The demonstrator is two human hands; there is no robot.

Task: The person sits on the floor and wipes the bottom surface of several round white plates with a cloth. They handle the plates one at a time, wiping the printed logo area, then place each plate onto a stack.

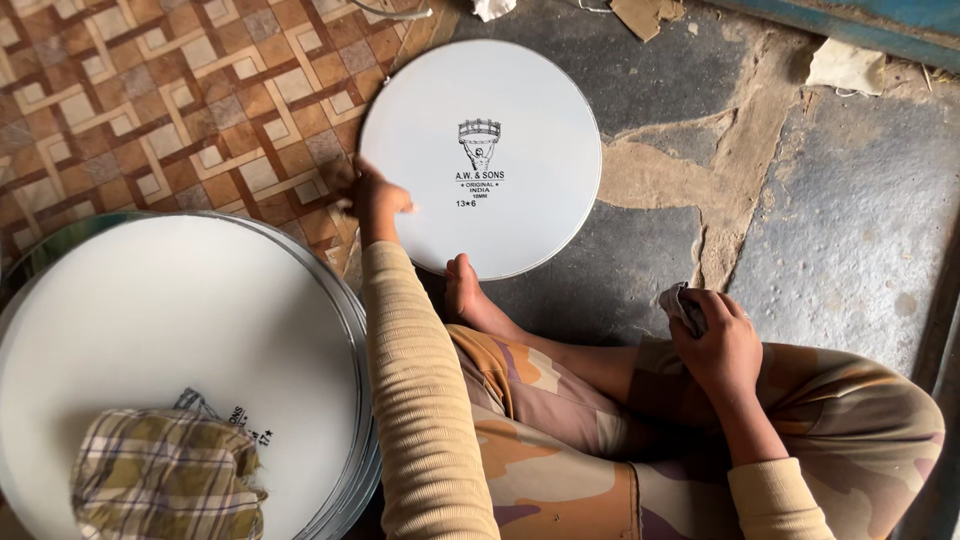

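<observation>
2 drumheads (480,160) (1 atop stack), 2 cloths (165,475)

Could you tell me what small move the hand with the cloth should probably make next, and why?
Probably bring the right hand and its crumpled cloth across to the small white drumhead; the left hand already steadies its edge, while the cloth rests by the knee.

left hand (378,198) on white drumhead (500,110), right hand (715,345) – perhaps gripping cloth (680,303)
</observation>
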